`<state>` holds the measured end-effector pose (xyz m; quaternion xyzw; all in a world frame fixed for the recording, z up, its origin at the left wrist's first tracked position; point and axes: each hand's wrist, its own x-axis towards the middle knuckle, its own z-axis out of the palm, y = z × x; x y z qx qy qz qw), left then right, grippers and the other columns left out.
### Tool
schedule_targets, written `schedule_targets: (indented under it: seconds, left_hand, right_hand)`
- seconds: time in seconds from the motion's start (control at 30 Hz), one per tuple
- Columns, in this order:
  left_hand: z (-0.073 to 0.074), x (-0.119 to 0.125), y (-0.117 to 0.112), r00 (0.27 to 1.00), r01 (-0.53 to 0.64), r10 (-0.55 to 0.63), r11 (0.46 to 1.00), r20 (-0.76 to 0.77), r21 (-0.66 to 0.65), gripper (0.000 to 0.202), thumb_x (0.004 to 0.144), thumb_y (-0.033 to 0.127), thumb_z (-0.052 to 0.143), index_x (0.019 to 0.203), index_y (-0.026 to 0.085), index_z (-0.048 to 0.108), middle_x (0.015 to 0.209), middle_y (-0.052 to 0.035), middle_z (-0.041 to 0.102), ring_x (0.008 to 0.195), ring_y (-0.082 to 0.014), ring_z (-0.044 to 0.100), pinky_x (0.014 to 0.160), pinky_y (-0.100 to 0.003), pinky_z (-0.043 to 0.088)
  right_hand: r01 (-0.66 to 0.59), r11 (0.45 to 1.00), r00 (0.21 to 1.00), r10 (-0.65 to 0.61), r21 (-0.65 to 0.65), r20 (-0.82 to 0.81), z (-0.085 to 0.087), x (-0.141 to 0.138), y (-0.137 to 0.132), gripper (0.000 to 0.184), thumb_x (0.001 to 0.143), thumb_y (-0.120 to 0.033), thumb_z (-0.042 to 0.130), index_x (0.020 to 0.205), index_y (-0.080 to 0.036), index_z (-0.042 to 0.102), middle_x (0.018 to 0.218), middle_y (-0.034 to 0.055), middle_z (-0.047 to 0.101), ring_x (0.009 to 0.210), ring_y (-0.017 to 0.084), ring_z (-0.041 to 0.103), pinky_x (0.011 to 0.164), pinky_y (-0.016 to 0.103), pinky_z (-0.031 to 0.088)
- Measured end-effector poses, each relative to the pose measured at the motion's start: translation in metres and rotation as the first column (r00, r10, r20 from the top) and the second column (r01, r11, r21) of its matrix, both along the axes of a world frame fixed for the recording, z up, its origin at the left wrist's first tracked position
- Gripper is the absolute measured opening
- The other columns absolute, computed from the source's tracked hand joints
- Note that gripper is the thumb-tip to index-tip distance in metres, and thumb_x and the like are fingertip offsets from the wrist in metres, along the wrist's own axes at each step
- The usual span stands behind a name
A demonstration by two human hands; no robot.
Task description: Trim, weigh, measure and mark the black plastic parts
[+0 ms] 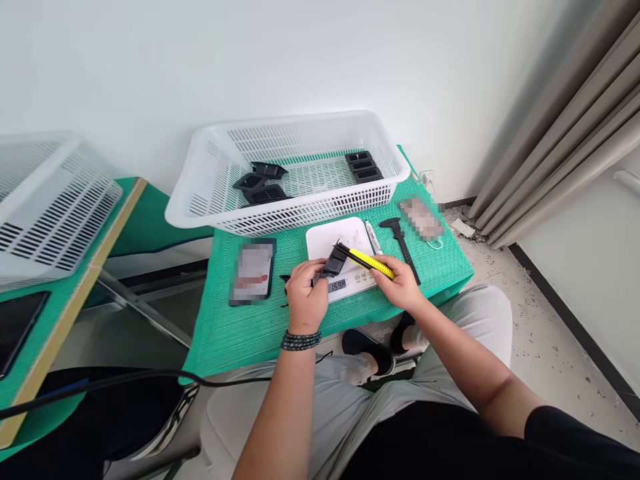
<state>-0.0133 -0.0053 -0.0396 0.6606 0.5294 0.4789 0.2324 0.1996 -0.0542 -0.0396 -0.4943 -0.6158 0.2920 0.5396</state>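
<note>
My left hand (306, 293) is closed on a black plastic part (334, 261) over the front left of a white digital scale (320, 243). My right hand (400, 287) grips a yellow and black utility knife (373, 262), its tip at the upper end of the part. Whether the tip touches the part is too small to make out. Digits glow on the scale's display, and small dark scraps lie on its white top. To the right of the scale are a white marker pen (373, 237) and a black caliper (401, 243).
Behind the scale stands a white plastic basket (280, 217) with several black parts (260, 193) inside. Blurred phone-like objects (253, 272) lie left and right on the green-covered table (215, 333). A black cable (150, 373) crosses at lower left. Another basket (65, 220) stands left.
</note>
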Motion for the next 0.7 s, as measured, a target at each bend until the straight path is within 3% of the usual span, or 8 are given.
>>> schedule_targets:
  seconds: [0.4, 0.7]
  left_hand:
    - [0.0019, -0.0001, -0.001, 1.0, 0.005, -0.005, 1.0, 0.006, -0.015, 0.026, 0.071, 0.018, 0.049, 0.084, 0.022, 0.071, 0.101, -0.008, 0.078, 0.11, -0.0293, 0.068, 0.105, -0.046, 0.053]
    - [0.0017, 0.0002, -0.0009, 1.0, -0.002, 0.002, 1.0, -0.001, -0.01, 0.026, 0.07, 0.02, 0.049, 0.084, 0.023, 0.071, 0.1, -0.0079, 0.078, 0.11, -0.0293, 0.069, 0.103, -0.046, 0.053]
  right_hand:
    - [0.0, 1.0, 1.0, 0.0, 0.013, -0.008, 0.0014, -0.0002, -0.0004, 0.029, 0.096, -0.037, 0.064, 0.116, -0.02, 0.073, 0.109, 0.0111, 0.078, 0.098, 0.025, 0.074, 0.089, 0.039, 0.06]
    - [-0.024, 0.998, 0.994, 0.029, 0.051, -0.107, -0.003, 0.0031, -0.0018, 0.034, 0.096, -0.046, 0.066, 0.12, -0.023, 0.075, 0.106, 0.0093, 0.078, 0.096, 0.025, 0.073, 0.087, 0.038, 0.06]
